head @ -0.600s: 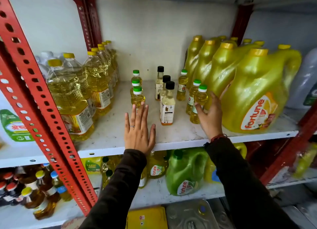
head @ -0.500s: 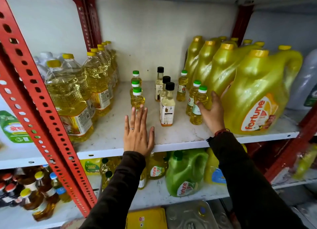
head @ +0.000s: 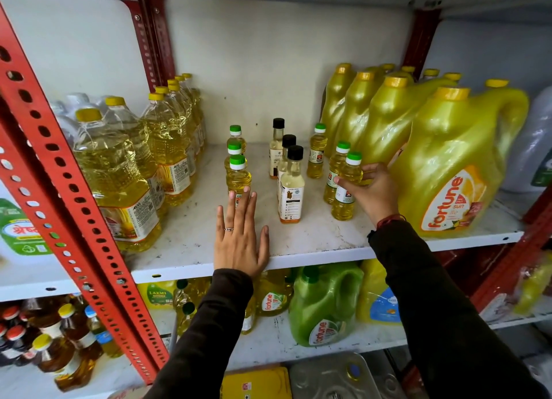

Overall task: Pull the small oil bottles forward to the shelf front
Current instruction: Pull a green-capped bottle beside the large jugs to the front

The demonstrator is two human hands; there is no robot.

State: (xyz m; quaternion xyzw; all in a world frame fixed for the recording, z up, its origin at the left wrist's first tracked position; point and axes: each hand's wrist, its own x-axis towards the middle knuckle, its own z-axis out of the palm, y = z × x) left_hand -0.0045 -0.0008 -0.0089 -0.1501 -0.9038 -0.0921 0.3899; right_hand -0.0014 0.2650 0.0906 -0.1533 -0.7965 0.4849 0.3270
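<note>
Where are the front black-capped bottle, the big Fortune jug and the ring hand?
Front black-capped bottle (head: pixel 291 189): head view, on its white label.
Big Fortune jug (head: pixel 454 171): head view, on its yellow body.
Left hand (head: pixel 239 243): head view, on its back.

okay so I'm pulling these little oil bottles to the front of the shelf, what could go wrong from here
1. The right hand grips the front green-cap bottle with another close behind it; a quick pull could knock that one over.
2. The black-cap bottles are tall, narrow and stand in a tight row, so one bump may topple them.
3. The left hand lies flat at the shelf edge; bottles dragged too far could drop off.
</note>
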